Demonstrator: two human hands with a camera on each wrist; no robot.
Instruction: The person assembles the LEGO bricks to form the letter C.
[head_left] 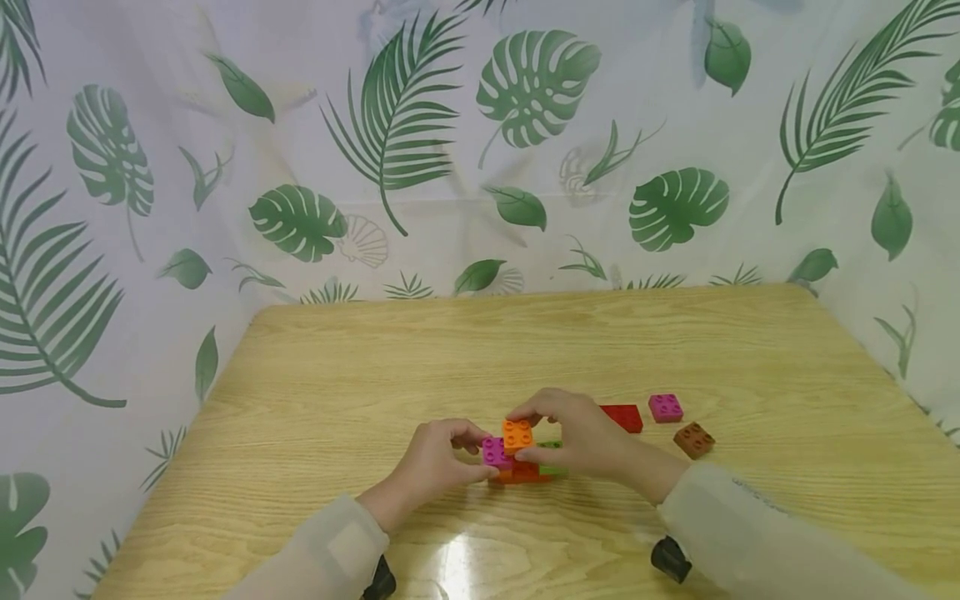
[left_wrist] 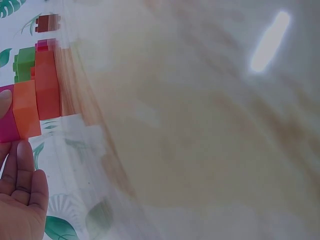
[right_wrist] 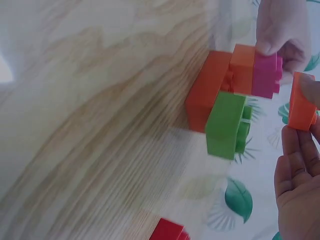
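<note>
My left hand (head_left: 427,458) pinches a magenta brick (head_left: 495,452) between thumb and fingers. That brick sits on an orange brick (right_wrist: 242,69), which is mounted at one end of a long orange-red brick (right_wrist: 204,95) low on the table. Toward the other end of the long brick stands a green brick (right_wrist: 222,125), its studs facing up. Between the thumb and fingers of my right hand (head_left: 588,433) is a second orange brick (head_left: 517,435). In the right wrist view this brick (right_wrist: 301,102) is apart from the stack, just above the magenta brick's studs.
To the right on the wooden table (head_left: 360,358) lie a red brick (head_left: 624,418), partly behind my right hand, a loose magenta brick (head_left: 666,407) and a brown brick (head_left: 694,440). A leaf-patterned cloth (head_left: 450,175) surrounds the table's back and sides.
</note>
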